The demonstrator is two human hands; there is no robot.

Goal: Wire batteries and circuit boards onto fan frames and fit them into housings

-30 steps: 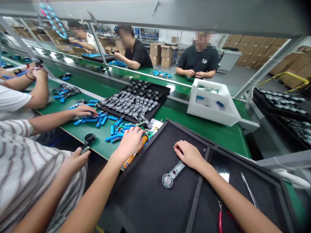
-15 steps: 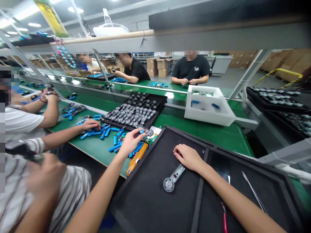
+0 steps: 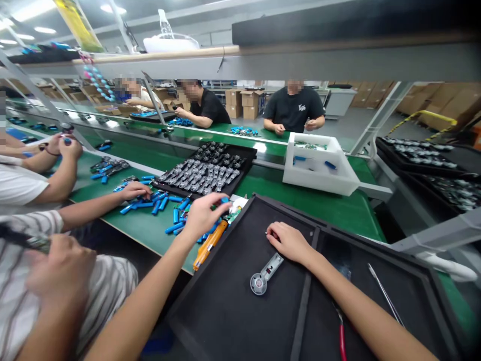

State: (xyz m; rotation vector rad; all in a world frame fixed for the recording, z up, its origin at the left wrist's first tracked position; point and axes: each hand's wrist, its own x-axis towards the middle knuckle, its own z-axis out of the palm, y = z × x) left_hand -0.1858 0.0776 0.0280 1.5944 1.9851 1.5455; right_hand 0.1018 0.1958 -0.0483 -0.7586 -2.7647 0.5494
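Listing this station: what is at the left hand (image 3: 205, 216)?

Item one: left hand, fingers spread apart, open above loose blue cylindrical cells (image 3: 173, 216) on the green bench (image 3: 319, 215). A small blue piece (image 3: 224, 199) lies just at the fingertips, and nothing shows as clamped.

And the right hand (image 3: 287, 244)?

Item two: right hand, fingers curled together on a black foam tray (image 3: 233, 306), at a small dark item (image 3: 271, 233) too small to identify. Whether they are clamped on it, I cannot tell. A silver metal bracket with a round hub (image 3: 261, 281) lies just below the hand, untouched.

Count so far?

Many grey metal parts stand in rows in a black parts tray (image 3: 248, 149). The one bracket lies alone on the foam, and the blue cells lie loose in a heap.

Other stock?

An orange electric screwdriver (image 3: 208, 245), red-handled pliers (image 3: 341, 341), steel tweezers (image 3: 385, 301) and a white plastic bin (image 3: 317, 168). A co-worker's hand (image 3: 131, 190) rests beside the cells.
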